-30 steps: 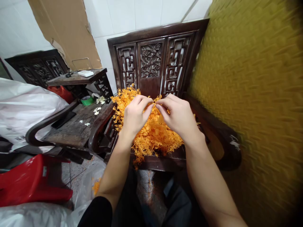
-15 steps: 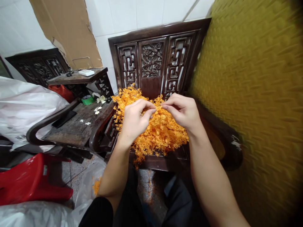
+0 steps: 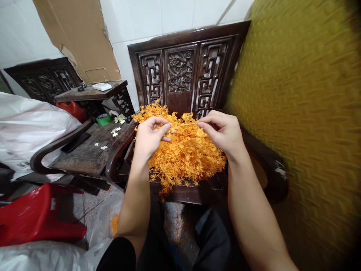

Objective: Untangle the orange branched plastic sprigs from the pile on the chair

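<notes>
A heap of orange plastic sprigs (image 3: 184,160) lies on the seat of a dark carved wooden chair (image 3: 180,71). Both hands hover just above the heap. My left hand (image 3: 149,137) pinches a small orange piece between thumb and fingers. My right hand (image 3: 224,131) pinches the other end of a thin orange stem (image 3: 184,124) that stretches between the two hands. The part of the heap under my palms is hidden.
A yellow textured panel (image 3: 304,113) fills the right side. To the left stands a second dark chair (image 3: 84,150) with small white flowers (image 3: 115,131) on its seat. Beyond it are a white bag (image 3: 31,128), a red plastic stool (image 3: 36,218) and cardboard (image 3: 79,37) against the tiled wall.
My hands have drawn apart, the left going left and the right going right and slightly up. An orange stem now shows stretched between them.
</notes>
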Demonstrator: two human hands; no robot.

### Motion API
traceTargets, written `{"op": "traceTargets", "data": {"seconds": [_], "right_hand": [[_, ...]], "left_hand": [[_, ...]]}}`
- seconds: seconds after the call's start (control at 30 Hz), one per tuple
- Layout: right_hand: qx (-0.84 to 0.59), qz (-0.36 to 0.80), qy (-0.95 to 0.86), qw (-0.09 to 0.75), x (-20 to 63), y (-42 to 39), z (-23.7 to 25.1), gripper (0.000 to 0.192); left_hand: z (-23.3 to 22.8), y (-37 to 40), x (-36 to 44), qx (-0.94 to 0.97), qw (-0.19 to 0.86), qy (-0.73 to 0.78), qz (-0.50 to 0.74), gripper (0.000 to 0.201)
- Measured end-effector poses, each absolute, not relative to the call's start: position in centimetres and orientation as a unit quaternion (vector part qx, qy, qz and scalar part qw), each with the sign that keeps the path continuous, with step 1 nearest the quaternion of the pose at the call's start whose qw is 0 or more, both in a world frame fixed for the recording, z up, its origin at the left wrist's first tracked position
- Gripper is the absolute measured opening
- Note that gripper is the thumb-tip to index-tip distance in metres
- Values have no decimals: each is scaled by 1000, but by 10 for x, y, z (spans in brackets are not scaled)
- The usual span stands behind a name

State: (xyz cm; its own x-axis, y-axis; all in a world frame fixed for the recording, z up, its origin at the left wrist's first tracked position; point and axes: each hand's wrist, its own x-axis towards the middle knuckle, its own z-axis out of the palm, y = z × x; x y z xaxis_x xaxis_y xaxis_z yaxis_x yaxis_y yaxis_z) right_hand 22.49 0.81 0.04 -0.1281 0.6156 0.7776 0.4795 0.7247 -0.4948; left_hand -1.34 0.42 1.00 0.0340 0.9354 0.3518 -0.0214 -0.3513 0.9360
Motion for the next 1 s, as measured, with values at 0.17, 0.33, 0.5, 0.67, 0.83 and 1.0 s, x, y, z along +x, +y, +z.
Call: {"op": "traceTargets", "data": {"seconds": [0.17, 0.33, 0.5, 0.67, 0.83, 1.0], "right_hand": [[-373, 22, -741, 558, 225, 2, 6, 12], [-407, -30, -708, 576, 221, -3, 9, 13], [-405, -95, -700, 581, 198, -6, 5, 15], [-364, -93, -709, 597, 173, -5, -2, 15], [-380, 50, -700, 603, 172, -4, -2, 14], [-385, 173, -657, 625, 177, -4, 1, 14]], "left_hand": [[8, 8, -22, 551, 467, 371, 583, 20], [7, 12, -25, 545, 495, 359, 573, 17], [7, 8, -8, 560, 539, 362, 514, 28], [3, -2, 20, 618, 528, 349, 467, 59], [1, 0, 20, 647, 480, 322, 497, 53], [7, -6, 15, 715, 408, 331, 461, 53]]}}
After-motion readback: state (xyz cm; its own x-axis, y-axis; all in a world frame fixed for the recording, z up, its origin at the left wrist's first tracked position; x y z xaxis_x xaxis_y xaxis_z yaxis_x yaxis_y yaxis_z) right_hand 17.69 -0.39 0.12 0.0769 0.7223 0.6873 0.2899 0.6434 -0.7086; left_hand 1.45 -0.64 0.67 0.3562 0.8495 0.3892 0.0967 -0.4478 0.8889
